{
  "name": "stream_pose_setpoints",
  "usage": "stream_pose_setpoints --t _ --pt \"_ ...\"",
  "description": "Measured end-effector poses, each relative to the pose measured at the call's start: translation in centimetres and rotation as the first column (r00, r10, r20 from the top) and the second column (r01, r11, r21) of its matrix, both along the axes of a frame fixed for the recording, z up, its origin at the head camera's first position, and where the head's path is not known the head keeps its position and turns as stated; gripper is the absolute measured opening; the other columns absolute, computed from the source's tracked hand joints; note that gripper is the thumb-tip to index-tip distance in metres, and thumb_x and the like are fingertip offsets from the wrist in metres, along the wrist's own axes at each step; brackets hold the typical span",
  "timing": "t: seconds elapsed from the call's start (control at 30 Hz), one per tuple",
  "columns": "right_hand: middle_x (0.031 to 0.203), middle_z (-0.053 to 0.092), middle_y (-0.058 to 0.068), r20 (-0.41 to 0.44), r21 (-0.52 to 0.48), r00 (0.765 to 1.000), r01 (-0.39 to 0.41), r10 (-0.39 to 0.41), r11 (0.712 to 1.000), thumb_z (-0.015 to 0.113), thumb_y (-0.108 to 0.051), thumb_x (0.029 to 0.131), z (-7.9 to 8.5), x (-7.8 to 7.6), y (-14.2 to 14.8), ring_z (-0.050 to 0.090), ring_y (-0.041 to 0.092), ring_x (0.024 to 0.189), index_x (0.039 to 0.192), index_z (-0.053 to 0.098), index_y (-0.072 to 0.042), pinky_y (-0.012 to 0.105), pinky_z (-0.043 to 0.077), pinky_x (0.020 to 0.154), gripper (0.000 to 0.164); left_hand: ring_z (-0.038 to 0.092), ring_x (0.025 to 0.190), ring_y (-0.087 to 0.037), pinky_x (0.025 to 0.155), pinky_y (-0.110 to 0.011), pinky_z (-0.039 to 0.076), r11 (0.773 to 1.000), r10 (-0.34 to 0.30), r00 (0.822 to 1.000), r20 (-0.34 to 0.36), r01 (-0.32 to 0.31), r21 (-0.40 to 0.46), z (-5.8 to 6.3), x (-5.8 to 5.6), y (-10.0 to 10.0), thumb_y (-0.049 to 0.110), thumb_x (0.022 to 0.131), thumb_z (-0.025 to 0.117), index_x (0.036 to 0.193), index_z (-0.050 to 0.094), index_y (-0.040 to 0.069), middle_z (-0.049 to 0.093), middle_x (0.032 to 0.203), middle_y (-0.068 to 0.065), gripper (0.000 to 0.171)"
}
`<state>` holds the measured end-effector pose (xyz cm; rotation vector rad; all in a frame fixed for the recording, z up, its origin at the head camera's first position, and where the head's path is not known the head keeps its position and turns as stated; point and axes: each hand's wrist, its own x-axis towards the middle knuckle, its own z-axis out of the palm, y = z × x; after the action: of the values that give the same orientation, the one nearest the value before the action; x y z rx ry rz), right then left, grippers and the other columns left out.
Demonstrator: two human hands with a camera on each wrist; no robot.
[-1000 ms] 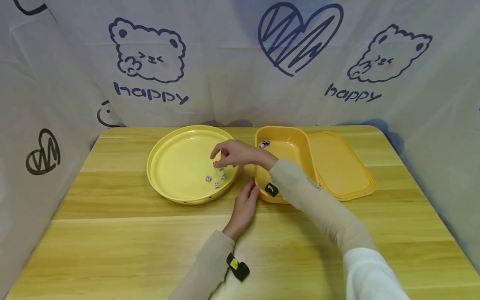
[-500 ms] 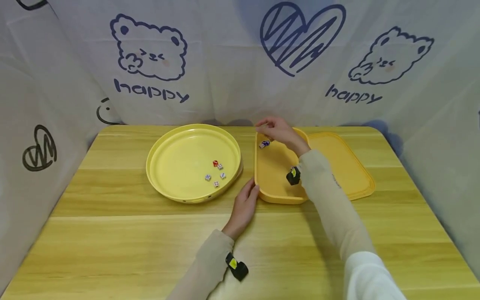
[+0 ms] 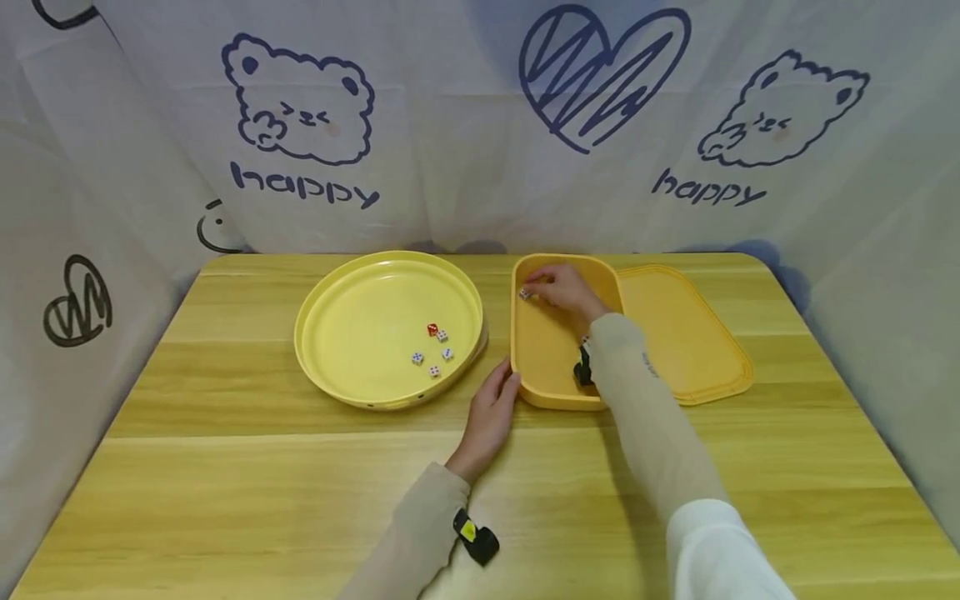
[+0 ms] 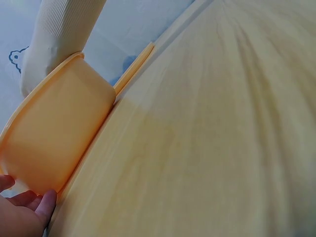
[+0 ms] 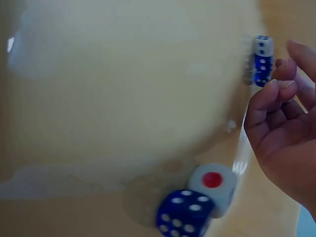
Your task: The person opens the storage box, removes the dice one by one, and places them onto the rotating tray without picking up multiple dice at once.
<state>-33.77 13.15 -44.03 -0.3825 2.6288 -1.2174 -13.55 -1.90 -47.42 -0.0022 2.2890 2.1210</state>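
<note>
Inside the orange box (image 3: pixel 558 392), at its far left corner, my right hand (image 3: pixel 566 290) pinches a blue die (image 5: pixel 263 69) with its fingertips. A white die (image 5: pixel 264 44) sits right beside that blue one, against the box wall. My left hand (image 3: pixel 491 417) rests on the outside of the box's near left corner, its fingers (image 4: pixel 47 205) against the wall low by the table. Another white die with a red dot (image 5: pixel 212 180) and a blue die (image 5: pixel 183 212) lie together elsewhere in the box. On the round yellow plate (image 3: pixel 352 325) are a red die (image 3: pixel 432 330) and several white dice (image 3: pixel 434 372).
A flat orange lid (image 3: pixel 693 350) lies on the table just right of the box. The wooden table (image 3: pixel 262 492) meets a white cloth backdrop (image 3: pixel 450 125) with drawings at the back. The plate stands a short way left of the box.
My right hand has moved from over the plate's right side, across the box's far left rim and down into the far left corner. The left hand stays at the box.
</note>
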Motion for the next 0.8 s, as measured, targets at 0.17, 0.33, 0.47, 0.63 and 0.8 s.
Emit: stream_pose_setpoints --t 0.17,0.33,0.47,0.63,0.8 --pt "0.106 0.066 0.018 -0.048 0.060 0.997 -0.055 0.058 0.997 0.071 -0.008 0.087 -0.50 0.09 -0.24 0.051 0.014 0.068 0.111 0.067 0.006 0.021 0.044 0.060 0.028 0.037 0.135 -0.023 0.111 -0.038 0.030 1.000 0.007 1.000 -0.008 -0.007 -0.001 -0.04 0.09 -0.01 0.024 0.104 0.044 0.145 0.042 0.001 0.044 0.145 -0.013 0.047" --pt "0.104 0.062 0.021 -0.007 0.090 0.996 -0.088 0.089 0.992 0.065 0.002 0.086 -0.39 0.05 -0.07 0.049 0.015 0.062 0.115 0.061 0.010 0.022 0.043 0.055 0.030 0.037 0.135 -0.025 0.112 -0.039 0.030 1.000 0.002 1.000 -0.015 -0.002 0.003 0.05 0.13 0.09 0.025 0.104 0.045 0.145 0.042 0.001 0.044 0.145 -0.014 0.048" --pt "0.093 0.059 0.017 0.014 0.110 0.997 -0.082 0.081 0.990 0.063 0.001 0.089 -0.39 -0.08 0.08 0.046 0.014 0.058 0.111 0.060 0.010 0.022 0.041 0.052 0.025 0.037 0.136 -0.023 0.111 -0.038 0.030 1.000 0.001 1.000 0.004 -0.001 -0.005 0.15 0.15 0.14 0.027 0.104 0.045 0.145 0.042 0.002 0.044 0.146 -0.012 0.048" --pt "0.076 0.053 0.007 0.000 0.116 0.997 -0.072 0.073 0.991 0.069 -0.005 0.088 -0.60 -0.26 0.07 0.044 0.011 0.055 0.097 0.060 0.006 0.021 0.039 0.049 0.017 0.037 0.135 -0.020 0.111 -0.036 0.030 1.000 0.002 1.000 0.014 -0.002 -0.001 0.19 0.06 0.09 0.024 0.104 0.045 0.146 0.042 0.004 0.044 0.146 -0.010 0.047" --pt "0.073 0.055 0.005 -0.025 0.140 0.995 -0.096 0.101 0.985 0.072 -0.007 0.086 0.04 -0.05 -0.14 0.045 0.012 0.058 0.092 0.062 0.004 0.023 0.039 0.052 0.017 0.037 0.135 -0.021 0.111 -0.037 0.030 1.000 0.004 1.000 0.012 -0.004 -0.005 0.13 -0.04 -0.03 0.023 0.104 0.044 0.146 0.042 0.003 0.044 0.146 -0.011 0.046"
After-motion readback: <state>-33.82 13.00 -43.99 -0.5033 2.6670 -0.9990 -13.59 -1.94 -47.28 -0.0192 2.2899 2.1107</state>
